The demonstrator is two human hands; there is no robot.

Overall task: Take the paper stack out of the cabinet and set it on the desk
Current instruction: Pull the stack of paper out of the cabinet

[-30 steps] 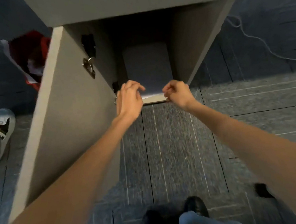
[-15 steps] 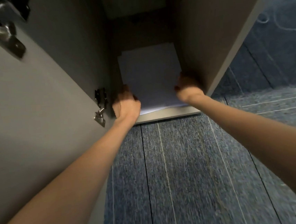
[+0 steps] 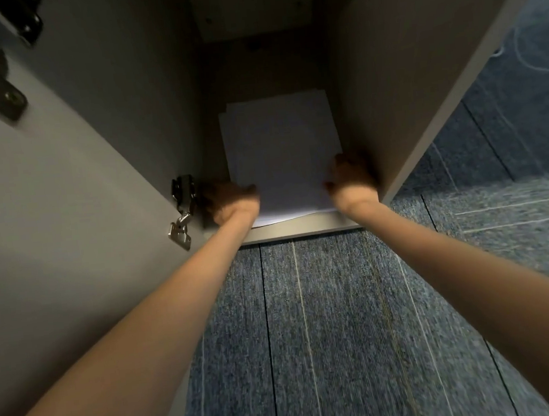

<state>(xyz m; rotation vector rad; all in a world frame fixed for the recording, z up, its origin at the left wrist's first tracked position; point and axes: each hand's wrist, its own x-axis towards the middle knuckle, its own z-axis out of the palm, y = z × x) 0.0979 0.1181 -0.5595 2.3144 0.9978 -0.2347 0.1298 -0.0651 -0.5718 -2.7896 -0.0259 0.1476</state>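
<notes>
Paper stack: lying flat on the cabinet floor, near edge sticking slightly over the lip
Left hand: gripping the stack's left edge
Right hand: gripping the stack's right edge
Door: standing open at left, hinge showing
Carpet: lying below both forearms

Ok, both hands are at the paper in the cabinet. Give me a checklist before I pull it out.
1. Left hand at the left edge of the paper stack: ok.
2. Right hand at the right edge: ok.
3. Fingers under the stack for a real grip: cannot tell, the hands are in shadow and blurred.
4. Sheets squared up: not ok, the far corners are fanned out of line.
5. Door swung clear of the opening: ok.
6. Right hand's room against the cabinet wall: not ok, it sits close against it.
</notes>
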